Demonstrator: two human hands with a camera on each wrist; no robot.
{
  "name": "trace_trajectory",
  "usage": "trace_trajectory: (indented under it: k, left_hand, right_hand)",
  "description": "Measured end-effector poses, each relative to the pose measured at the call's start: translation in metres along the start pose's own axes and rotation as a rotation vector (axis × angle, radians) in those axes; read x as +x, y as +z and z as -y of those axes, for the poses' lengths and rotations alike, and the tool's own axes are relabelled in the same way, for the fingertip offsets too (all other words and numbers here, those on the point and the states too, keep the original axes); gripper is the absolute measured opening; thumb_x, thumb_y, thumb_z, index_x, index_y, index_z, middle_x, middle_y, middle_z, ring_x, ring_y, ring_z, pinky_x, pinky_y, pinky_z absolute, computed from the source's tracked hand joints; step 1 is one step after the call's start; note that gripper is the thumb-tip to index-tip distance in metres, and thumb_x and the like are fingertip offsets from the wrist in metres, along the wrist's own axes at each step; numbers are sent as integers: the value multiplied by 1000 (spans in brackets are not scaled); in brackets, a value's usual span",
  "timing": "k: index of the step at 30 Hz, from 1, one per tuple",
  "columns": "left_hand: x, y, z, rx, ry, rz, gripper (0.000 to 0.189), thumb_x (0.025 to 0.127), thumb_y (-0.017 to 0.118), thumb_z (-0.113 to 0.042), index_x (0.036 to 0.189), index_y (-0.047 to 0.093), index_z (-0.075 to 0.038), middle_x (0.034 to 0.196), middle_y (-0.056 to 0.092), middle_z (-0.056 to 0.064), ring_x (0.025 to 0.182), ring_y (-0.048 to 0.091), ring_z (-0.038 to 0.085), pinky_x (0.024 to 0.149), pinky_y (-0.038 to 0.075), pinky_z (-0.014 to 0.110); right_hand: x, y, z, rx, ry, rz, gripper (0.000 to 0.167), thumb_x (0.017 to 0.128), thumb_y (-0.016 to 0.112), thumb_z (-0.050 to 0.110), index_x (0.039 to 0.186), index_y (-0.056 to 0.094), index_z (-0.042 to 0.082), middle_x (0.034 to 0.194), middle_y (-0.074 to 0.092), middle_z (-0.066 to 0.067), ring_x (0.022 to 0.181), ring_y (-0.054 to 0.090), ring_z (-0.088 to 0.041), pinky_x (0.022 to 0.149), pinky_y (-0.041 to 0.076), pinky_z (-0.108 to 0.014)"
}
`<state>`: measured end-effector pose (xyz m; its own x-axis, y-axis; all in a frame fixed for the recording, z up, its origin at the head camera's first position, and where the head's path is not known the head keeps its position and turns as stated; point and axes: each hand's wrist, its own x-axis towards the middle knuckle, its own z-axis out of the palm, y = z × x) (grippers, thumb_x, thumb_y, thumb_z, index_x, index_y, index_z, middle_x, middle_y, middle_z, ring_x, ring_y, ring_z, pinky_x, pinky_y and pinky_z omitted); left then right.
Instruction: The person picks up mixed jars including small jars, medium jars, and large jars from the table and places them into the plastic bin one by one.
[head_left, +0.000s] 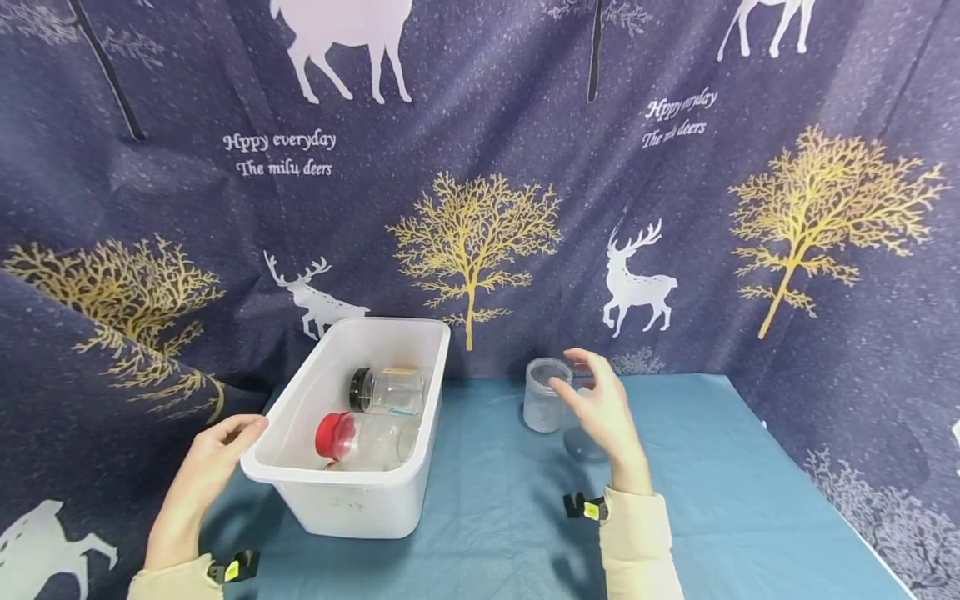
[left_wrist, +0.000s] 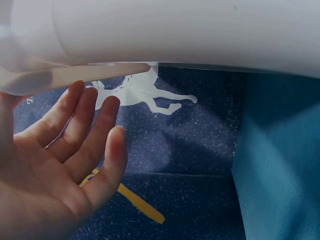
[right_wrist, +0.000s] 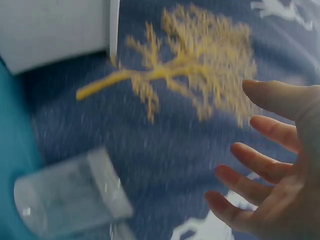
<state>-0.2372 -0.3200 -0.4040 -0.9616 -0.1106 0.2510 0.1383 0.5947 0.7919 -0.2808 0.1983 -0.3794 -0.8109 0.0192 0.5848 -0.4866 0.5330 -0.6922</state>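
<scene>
My left hand (head_left: 213, 458) is at the near left corner of a white plastic bin (head_left: 360, 504), its fingertips right at the rim. In the left wrist view its fingers (left_wrist: 112, 150) are loosely bent and spread below the bin's edge. Over on the right, my right hand (head_left: 603, 408) hovers with thumb and fingers apart, nothing between them. Just left of it a clear jar (head_left: 543, 408) with a frosted-looking top band stands upright on the table. Another clear, rounded container (head_left: 583, 446) is partly hidden behind the right hand.
Inside the bin lie a clear jar with a black lid (head_left: 362, 390) and a clear jar with a red lid (head_left: 330, 435), both on their sides. A blue cloth (head_left: 480, 542) covers the table. Behind it hangs a dark blue curtain (head_left: 495, 125) printed with deer and trees.
</scene>
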Motion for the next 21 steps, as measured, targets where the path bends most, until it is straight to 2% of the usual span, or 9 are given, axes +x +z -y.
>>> trace_trajectory:
  k: [5, 10, 15, 21]
  left_hand:
    - [-1, 1, 1, 9, -18, 10, 51, 100, 56, -39, 124, 61, 6, 100, 68, 8, 80, 59, 3, 68, 46, 22]
    - [-2, -1, 2, 14, -19, 7, 52, 100, 56, -39, 123, 61, 7, 99, 68, 8, 80, 58, 3, 68, 46, 21]
    - [-2, -2, 1, 23, 0, -4, 49, 100, 56, -37, 123, 61, 6, 100, 68, 7, 80, 58, 1, 68, 45, 20]
    - [0, -2, 1, 20, -5, 12, 51, 100, 55, -38, 123, 61, 7, 102, 68, 6, 81, 57, 0, 69, 45, 20]
  right_hand:
    - [-10, -20, -33, 4, 167, 18, 60, 87, 75, 36, 136, 51, 10, 135, 51, -11, 123, 46, -33, 98, 40, -52]
    - [-17, -36, -61, 23, 262, 16, 69, 87, 76, 34, 141, 44, 5, 140, 46, -17, 127, 41, -36, 99, 37, -54]
    - [-23, -41, -82, 148, 350, -7, 72, 89, 75, 29, 145, 37, 4, 142, 42, -21, 131, 36, -39, 102, 33, -55]
    - [-33, -36, -104, 283, 426, -16, 75, 91, 72, 21, 150, 28, 7, 145, 35, -23, 134, 32, -40, 105, 29, -55]
